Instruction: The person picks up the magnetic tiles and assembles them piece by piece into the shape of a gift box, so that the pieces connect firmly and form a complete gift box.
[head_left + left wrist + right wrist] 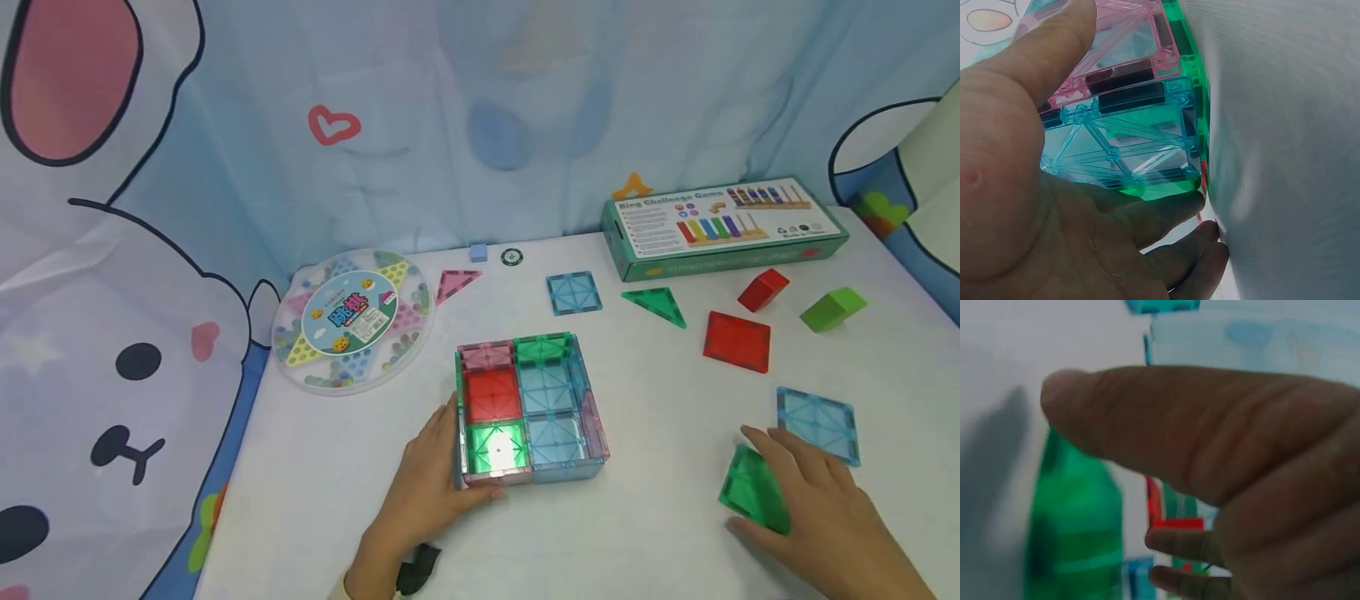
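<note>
A shallow square box of see-through magnetic tiles (546,387), with red, green and blue squares as its floor and low coloured walls, sits mid-table. My left hand (423,475) holds its near left corner, thumb along the front wall and fingers by the left side. In the left wrist view the thumb lies over a pink wall tile (1125,47), with the fingers beside a blue one (1122,144). My right hand (821,508) is spread around a green see-through piece (750,487), thumb and fingers apart. The right wrist view shows the straight thumb over that green piece (1079,525), blurred.
Near the right hand are a blue square tile (817,423), a red tile (737,342), a red block (763,289) and a green block (832,309). Behind lie a green triangle (660,305), another blue tile (573,292), a pink triangle (454,284), a game box (727,229) and a round board game (352,321).
</note>
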`<state>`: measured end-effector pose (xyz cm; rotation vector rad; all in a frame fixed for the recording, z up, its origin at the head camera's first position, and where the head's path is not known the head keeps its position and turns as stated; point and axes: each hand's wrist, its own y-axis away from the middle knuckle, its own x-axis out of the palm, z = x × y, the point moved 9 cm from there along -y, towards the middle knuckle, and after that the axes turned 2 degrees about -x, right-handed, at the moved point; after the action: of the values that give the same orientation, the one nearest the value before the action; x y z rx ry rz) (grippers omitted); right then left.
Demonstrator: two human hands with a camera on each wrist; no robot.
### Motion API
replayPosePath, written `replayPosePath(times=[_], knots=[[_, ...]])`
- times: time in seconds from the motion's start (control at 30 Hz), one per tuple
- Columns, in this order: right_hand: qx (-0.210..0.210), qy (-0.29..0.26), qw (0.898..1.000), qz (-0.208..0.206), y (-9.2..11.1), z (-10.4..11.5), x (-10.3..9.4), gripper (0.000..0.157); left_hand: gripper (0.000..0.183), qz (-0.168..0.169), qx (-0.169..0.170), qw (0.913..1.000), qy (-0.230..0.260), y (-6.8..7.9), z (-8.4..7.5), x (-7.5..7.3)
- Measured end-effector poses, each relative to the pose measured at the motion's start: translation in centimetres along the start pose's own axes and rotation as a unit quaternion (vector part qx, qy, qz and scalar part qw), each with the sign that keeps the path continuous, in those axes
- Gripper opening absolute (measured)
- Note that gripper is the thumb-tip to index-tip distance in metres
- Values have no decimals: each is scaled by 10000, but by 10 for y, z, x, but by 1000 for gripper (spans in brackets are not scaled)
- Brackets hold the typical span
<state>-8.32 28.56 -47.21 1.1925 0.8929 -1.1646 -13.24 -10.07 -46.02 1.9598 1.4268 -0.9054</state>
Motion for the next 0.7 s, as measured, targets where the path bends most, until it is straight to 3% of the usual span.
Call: replayPosePath(times=[0.07,0.13,0.3,0.4,0.5,0.6,0.7], knots=[[-39,-49,10000,48,3,-10,6,116,120,-37,-8,10000,-64,0,0,-2],[-163,-169,9996,-164,4,-11,6,109,119,-87,-1,9999,-81,-1,1,-5],[-813,-352,9903,-1068,-2,13,-21,96,118,-107,1,9999,-120,1,1,-5],[-1494,-722,9744,-1518,-13,45,-50,89,118,-38,-58,9999,-147,3,1,-2],[-2274,-1056,9516,-1778,-28,89,-81,87,118,-7,-85,9999,-147,4,0,-2],[-2963,-1142,9325,-1719,-44,136,-101,85,118,42,-84,9998,-182,5,-2,-1],[-3507,-1069,9186,-1479,-61,175,-106,80,117,77,-6,9996,-271,5,-5,1]])
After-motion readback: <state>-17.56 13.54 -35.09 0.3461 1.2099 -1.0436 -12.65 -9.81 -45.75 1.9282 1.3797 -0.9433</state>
